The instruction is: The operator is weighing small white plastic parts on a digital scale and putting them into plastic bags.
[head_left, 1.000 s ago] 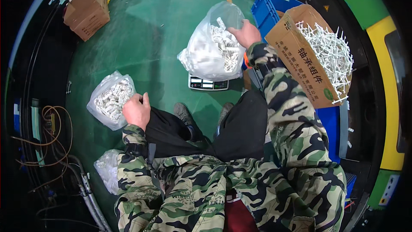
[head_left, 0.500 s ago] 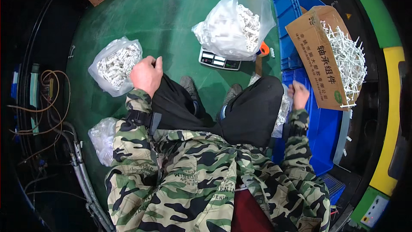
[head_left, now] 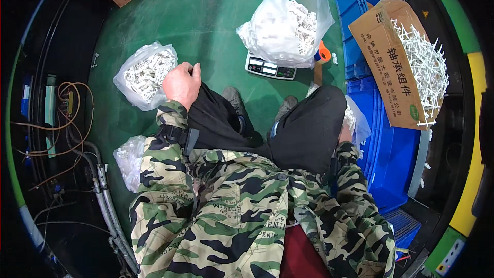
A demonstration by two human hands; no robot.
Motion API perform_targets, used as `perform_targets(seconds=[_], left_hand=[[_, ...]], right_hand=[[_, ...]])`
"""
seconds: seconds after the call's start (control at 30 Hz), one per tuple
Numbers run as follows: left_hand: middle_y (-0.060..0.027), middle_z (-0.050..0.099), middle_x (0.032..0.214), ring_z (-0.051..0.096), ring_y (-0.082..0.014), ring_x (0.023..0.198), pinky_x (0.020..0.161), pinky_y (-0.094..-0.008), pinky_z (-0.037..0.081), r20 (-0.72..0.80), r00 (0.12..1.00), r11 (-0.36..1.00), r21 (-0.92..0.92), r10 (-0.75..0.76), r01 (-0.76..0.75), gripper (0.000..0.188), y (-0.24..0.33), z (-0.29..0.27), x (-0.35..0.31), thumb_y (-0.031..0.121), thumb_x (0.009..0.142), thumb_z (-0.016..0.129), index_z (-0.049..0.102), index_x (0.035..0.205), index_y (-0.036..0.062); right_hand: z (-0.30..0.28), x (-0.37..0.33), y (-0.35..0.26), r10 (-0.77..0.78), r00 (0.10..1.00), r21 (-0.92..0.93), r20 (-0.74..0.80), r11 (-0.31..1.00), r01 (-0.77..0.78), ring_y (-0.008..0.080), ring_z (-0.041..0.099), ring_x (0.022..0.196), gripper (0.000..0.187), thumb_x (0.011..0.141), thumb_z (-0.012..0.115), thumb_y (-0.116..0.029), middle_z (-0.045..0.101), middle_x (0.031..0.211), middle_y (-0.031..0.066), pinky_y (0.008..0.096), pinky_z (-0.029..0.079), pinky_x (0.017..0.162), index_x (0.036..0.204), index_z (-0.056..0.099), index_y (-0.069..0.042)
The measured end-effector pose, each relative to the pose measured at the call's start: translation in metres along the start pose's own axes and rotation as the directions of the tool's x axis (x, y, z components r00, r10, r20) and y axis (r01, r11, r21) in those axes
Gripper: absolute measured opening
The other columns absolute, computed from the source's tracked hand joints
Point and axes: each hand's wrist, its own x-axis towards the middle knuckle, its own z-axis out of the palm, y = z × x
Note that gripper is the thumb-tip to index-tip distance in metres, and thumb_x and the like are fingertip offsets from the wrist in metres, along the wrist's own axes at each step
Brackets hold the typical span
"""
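My left hand (head_left: 182, 86) is above my left knee, right beside an open clear plastic bag (head_left: 121, 83) of small white plastic parts (head_left: 149, 75). Its fingers are curled together, and whatever they may hold is hidden. On the other side, my right hand (head_left: 345, 133) is low beside my right knee, at a second clear bag (head_left: 362, 127) with white parts in it. The knee and the bag conceal its fingers. A large clear bag (head_left: 267, 31) full of white parts rests on a digital scale (head_left: 270, 70) ahead of my feet.
A cardboard box (head_left: 382, 67) of white stick-like parts leans over blue crates (head_left: 399, 167) at the right. An orange tape dispenser (head_left: 323, 52) lies by the scale. Another plastic bag (head_left: 129, 160) sits near my left elbow. Hoses and cables (head_left: 105, 190) run along the left.
My right hand has dropped from above the blue crate to the bag beside my right knee. The left hand stays by its bag, while the whole view has shifted slightly.
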Motion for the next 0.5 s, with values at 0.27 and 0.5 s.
perform_targets(seconds=[0.27,0.5], left_hand=[[-0.0144,0.069,0.071,0.068,-0.0368,0.07,0.065,-0.0461,0.052,0.029,0.999,0.999,0.038,-0.022,0.021,0.033,0.004,-0.003,-0.001,0.039,0.089,0.067,0.071,0.076,0.0083],[-0.0143,0.069,0.07,0.067,-0.037,0.07,0.065,-0.046,0.052,0.044,0.999,0.998,0.058,-0.016,0.013,0.034,0.005,-0.003,-0.001,0.039,0.089,0.067,0.071,0.076,0.0085]], right_hand=[[0.084,0.028,0.043,-0.284,0.953,0.179,-0.108,0.937,0.3,0.0419,0.064,0.096,0.045,0.092,0.058,-0.041,0.068,0.101,0.024,0.0483,0.051,0.084,0.117,0.061,-0.004],[0.045,0.027,0.018,-0.157,0.974,0.161,-0.164,0.97,0.184,0.0411,0.063,0.095,0.04,0.094,0.056,-0.038,0.067,0.1,0.0227,0.0475,0.05,0.084,0.115,0.061,-0.004]])
